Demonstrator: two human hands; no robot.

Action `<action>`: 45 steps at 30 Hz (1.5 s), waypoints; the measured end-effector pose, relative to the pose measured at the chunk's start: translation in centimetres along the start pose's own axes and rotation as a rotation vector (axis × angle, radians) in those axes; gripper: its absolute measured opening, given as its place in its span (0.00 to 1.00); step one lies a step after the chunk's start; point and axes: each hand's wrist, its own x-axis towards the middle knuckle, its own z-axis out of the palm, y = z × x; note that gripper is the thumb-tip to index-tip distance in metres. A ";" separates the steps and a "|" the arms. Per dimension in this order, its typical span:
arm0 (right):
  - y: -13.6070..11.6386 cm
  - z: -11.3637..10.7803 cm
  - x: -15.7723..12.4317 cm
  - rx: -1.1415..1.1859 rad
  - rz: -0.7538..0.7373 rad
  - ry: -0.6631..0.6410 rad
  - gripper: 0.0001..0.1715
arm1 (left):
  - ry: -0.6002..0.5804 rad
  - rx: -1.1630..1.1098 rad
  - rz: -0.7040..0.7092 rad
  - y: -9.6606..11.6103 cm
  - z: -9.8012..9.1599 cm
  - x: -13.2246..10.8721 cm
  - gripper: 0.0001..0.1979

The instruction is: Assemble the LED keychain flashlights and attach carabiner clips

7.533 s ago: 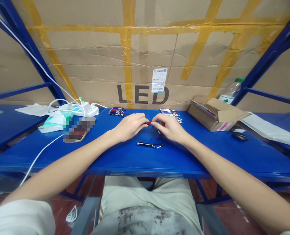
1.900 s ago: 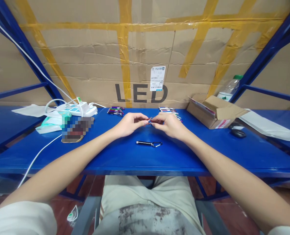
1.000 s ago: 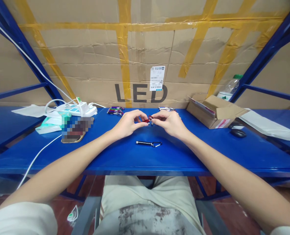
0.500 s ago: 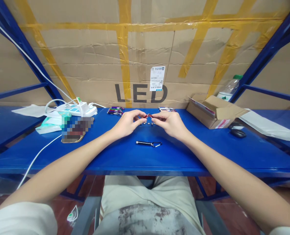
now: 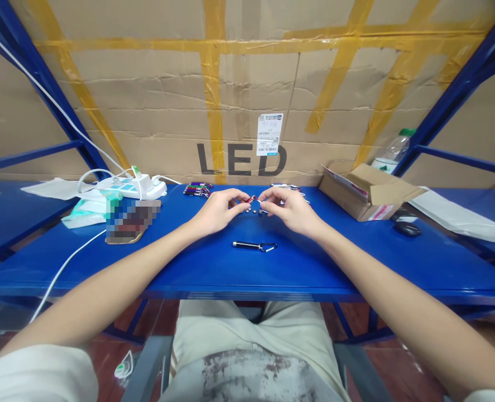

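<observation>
My left hand [image 5: 220, 212] is closed in a pinch, with a small shiny red metal piece [image 5: 251, 200] at its fingertips; it looks like part of a small flashlight. My right hand [image 5: 291, 209] is also pinched, close beside the left. A small part sits at its fingertips, mostly hidden by the fingers. Several small silvery pieces [image 5: 254, 211] lie on the blue table [image 5: 214, 268] just under the fingers. Nearer to me lies a slim black flashlight [image 5: 248, 245] with a carabiner clip [image 5: 269, 247] at its right end.
Several coloured flashlights [image 5: 197, 190] lie behind my left hand, and more [image 5: 284, 186] behind my right. At left are a phone [image 5: 132, 223], a power strip [image 5: 142, 187] and a green-white packet [image 5: 90, 209]. An opened carton [image 5: 364, 190] and a black mouse [image 5: 407, 229] are at right.
The fingers of my right hand have shifted slightly, and less red shows at their tips. My left hand holds its place; the black flashlight has not moved.
</observation>
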 end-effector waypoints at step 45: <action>0.0 -2.3 -0.1 -0.103 -0.020 -0.274 0.17 | -0.497 -0.173 -0.182 0.0 -2.5 0.4 0.22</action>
